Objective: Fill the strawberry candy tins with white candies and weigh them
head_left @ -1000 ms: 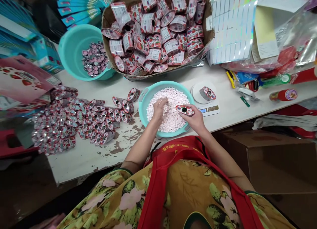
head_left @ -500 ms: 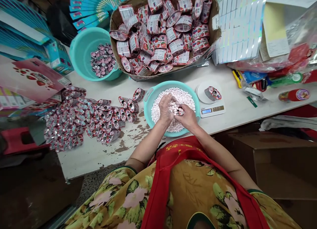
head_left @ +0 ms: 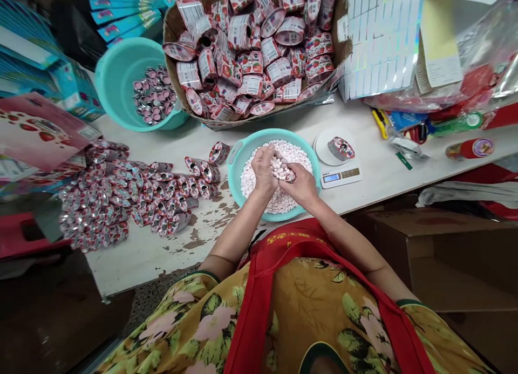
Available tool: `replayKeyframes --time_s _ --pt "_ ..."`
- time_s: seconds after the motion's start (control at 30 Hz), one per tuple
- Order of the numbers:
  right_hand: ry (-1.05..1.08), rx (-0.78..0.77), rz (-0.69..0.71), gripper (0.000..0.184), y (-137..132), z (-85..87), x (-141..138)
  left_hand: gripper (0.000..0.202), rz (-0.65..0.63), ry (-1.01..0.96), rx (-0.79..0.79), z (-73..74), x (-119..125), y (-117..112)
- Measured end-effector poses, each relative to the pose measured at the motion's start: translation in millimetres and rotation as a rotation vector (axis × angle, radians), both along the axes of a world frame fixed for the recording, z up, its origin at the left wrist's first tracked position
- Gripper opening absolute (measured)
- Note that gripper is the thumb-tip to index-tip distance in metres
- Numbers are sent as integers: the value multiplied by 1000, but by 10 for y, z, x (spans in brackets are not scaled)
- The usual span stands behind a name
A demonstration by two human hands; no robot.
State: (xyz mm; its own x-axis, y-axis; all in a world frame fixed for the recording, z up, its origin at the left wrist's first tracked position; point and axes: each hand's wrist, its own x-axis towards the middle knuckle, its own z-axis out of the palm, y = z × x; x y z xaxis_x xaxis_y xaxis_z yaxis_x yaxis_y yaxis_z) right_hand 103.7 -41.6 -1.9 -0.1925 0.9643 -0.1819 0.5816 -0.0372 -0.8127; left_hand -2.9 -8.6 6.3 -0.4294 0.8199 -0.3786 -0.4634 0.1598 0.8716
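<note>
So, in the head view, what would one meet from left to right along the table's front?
First the pile of small tins → teal basin of white candies, over it the left hand with candies and the right hand with the held tin → digital scale bearing one tin → red tube.

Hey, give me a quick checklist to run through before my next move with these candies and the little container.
1. Left hand holds candy tablets: ok.
2. Right hand grips small container: ok.
3. Container opening lined up with the tablets: cannot tell, mostly hidden.
4. Both hands over the teal basin: ok.
5. Scale platform free: not ok, another container sits on it.
</note>
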Motion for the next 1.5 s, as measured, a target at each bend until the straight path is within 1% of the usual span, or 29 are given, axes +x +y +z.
replayKeyframes --time_s 0.13,0.27,0.4,0.5,0.7,0.87,1.0,1.17,1.3,1.4,1.5 --pt "29 10 -24 35 -3 -22 28 40 54 27 19 -15 31 20" --pt "47 -2 -24 31 -2 -34 39 45 10 -25 6 -20 54 6" --pt "18 -33 -45 30 15 -30 25 50 14 -8 -13 -54 44 10" --pt "-4 -58 -56 31 32 -11 13 49 8 -14 -11 -69 26 34" --pt "36 -57 -57 33 51 5 27 51 -10 -24 4 -15 41 60" --pt "73 -48 -69 31 65 5 41 53 -31 -26 -32 19 51 88" --pt "155 -68 -89 32 80 19 49 53 -44 -7 -2 46 59 96" --pt "263 -101 -127 33 82 -29 51 56 -178 -32 9 121 81 56" --pt "385 -76 -141 37 74 -73 41 52 -173 -106 -4 170 39 73" --pt "475 -116 -155 39 65 -81 50 49 -195 -146 -17 193 -5 91" --pt "539 -174 -148 41 45 -104 80 50 -223 -168 -11 233 -25 78"
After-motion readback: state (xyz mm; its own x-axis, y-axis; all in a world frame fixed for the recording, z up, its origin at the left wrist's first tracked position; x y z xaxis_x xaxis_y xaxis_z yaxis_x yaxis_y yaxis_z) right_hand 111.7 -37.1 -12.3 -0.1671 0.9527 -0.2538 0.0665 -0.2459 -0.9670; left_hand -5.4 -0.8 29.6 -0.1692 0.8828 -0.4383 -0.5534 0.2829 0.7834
